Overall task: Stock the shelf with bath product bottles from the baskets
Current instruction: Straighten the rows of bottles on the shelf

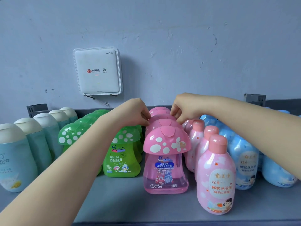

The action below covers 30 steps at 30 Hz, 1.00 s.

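Meanwhile, both hands reach a file of pink mushroom-capped bottles [166,160] on the grey shelf [123,201]: left hand [135,112] and right hand [182,108] pinch one rear cap, their fingertips and the rear bottles' bodies hidden.

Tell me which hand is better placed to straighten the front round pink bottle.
Probably the right hand: its forearm passes directly above the front round pink bottle, while the left hand sits across the pink mushroom row.

The rear pink mushroom-cap bottles [158,111] are mostly hidden behind the front one and both hands. The leftmost teal bottle [13,158] is cut by the left edge, and the right edge crops the blue bottles [276,170].
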Available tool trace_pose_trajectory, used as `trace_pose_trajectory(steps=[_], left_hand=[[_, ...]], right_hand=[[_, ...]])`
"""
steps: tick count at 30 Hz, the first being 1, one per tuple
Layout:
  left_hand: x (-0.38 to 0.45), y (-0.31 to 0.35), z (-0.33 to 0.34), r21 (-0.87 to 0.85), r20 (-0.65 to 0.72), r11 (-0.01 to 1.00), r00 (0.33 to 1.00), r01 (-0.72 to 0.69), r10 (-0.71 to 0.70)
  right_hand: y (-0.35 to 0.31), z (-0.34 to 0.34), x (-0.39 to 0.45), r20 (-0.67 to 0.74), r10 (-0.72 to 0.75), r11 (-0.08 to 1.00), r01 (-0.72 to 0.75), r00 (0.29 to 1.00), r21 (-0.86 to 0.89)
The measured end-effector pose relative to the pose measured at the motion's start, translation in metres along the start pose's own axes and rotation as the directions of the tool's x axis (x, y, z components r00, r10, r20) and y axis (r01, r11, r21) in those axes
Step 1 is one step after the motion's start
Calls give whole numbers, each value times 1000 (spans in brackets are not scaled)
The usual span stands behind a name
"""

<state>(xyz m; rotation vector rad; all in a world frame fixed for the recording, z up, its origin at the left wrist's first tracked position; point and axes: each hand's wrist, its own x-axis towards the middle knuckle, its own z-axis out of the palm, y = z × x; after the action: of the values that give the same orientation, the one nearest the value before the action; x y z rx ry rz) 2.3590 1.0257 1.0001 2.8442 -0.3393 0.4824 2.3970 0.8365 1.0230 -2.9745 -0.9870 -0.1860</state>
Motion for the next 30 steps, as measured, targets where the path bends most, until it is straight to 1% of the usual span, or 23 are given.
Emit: trace_pose_trajectory(steps=[11,15,18,21,24,26,30], left_hand=[[0,-2,-1,-31,14,1000,1000,3,-2],[0,-2,-3,-36,23,999,1000,8,-7],[3,-4,-14,-72,-15,997,1000,23,-24],[11,-6,-28,-59,-43,997,998,42,-45],[25,-7,-34,-23,-9,998,998,59,-59],[33,-7,-33,30,40,998,998,52,-53],[46,-5,-24,120,152,993,988,1,-19]], right_hand=[[1,2,2,-19,-6,1000,6,1000,-3],[2,0,2,-3,-10,1000,10,1000,-7],[2,-10,1,-12,-15,1000,14,1000,-9],[8,-22,5,-51,0,1000,0,999,0],[14,-25,15,-50,22,999,-25,998,-42],[15,-23,22,-39,32,996,-35,999,-78],[13,-15,37,37,21,988,-15,999,-152]])
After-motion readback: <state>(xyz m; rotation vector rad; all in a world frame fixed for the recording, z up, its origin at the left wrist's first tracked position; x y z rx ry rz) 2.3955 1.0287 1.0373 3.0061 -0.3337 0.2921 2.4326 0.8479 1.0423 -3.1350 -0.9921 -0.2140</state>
